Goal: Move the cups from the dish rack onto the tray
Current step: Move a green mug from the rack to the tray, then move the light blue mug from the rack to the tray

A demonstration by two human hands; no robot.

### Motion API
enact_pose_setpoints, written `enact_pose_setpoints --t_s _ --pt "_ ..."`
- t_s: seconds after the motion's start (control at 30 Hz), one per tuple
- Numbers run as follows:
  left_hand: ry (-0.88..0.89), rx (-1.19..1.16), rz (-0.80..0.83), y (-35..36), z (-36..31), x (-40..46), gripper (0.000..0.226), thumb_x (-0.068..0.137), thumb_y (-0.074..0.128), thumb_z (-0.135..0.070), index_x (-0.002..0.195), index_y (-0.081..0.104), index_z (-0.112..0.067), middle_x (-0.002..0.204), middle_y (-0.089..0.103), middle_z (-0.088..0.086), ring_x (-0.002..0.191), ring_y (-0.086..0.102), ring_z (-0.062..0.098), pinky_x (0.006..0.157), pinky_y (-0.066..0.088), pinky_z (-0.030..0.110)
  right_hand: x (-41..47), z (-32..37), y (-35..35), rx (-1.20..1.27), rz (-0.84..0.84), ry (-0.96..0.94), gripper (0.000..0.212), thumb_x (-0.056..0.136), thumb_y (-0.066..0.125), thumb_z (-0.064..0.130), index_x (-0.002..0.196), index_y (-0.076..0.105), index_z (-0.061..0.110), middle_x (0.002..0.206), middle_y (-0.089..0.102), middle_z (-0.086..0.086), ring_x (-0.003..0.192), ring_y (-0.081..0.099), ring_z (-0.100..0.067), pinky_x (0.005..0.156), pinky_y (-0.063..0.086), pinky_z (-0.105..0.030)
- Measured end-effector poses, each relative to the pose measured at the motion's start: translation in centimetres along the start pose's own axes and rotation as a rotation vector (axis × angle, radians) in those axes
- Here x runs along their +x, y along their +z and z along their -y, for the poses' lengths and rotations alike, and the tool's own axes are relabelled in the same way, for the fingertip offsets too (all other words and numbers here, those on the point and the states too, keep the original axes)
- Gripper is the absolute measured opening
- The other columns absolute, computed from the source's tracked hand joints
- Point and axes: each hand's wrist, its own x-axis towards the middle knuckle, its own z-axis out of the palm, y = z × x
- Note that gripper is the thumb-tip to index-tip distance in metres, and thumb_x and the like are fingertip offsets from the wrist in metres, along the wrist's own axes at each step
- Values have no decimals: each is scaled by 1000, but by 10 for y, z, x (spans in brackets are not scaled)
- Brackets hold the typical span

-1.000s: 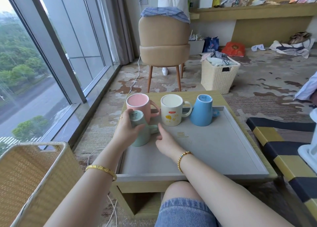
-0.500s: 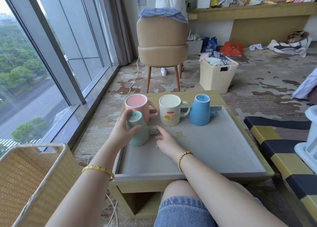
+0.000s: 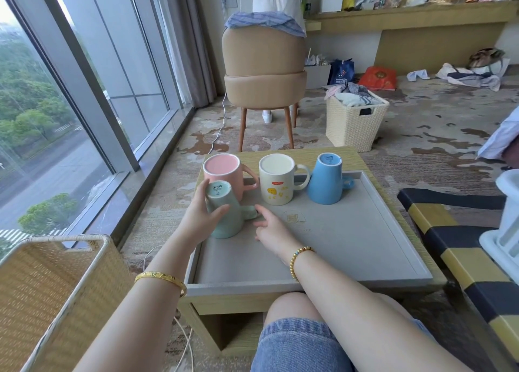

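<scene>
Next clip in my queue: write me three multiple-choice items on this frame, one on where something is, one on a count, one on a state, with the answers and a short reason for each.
1. Where does the green cup stand?
A. on the floor
B. on the tray, in front of the pink cup
C. in the wicker basket

2. How many cups are on the tray?
A. two
B. three
C. four

3. How do the cups stand?
A. upside down
B. upright
C. on their sides

Answers:
1 B: it sits at the tray's left side, just ahead of the pink cup, in the left hand's grip.
2 C: green, pink, cream cup and blue cup.
3 A: their bases face up, two showing printed labels.
</scene>
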Motion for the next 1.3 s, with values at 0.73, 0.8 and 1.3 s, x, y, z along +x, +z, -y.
enact_pose_setpoints --t_s 0.73,0.8,1.3 --pt "615 121 -79 167 -233 -107 35 89 45 -5 123 51 -8 122 49 16 112 50 31 88 35 27 -194 55 -254 -322 -600 -389 38 91 34 6 120 58 13 107 63 -1 99 58 -17 81 43 -24" --pt "652 153 63 197 -256 -129 36 90 46 -8 126 48 -10 125 50 15 113 51 29 92 38 30 -222 44 -291 -314 -684 -346 38 91 33 6 117 59 15 99 63 2 95 61 -18 78 46 -27" --pt "794 570 856 340 -309 -264 64 84 61 -44 136 39 -15 130 51 12 117 51 28 94 43 35 -372 -83 -402 -530 -820 235 29 90 42 6 106 66 8 117 65 -10 111 57 -26 85 39 -26"
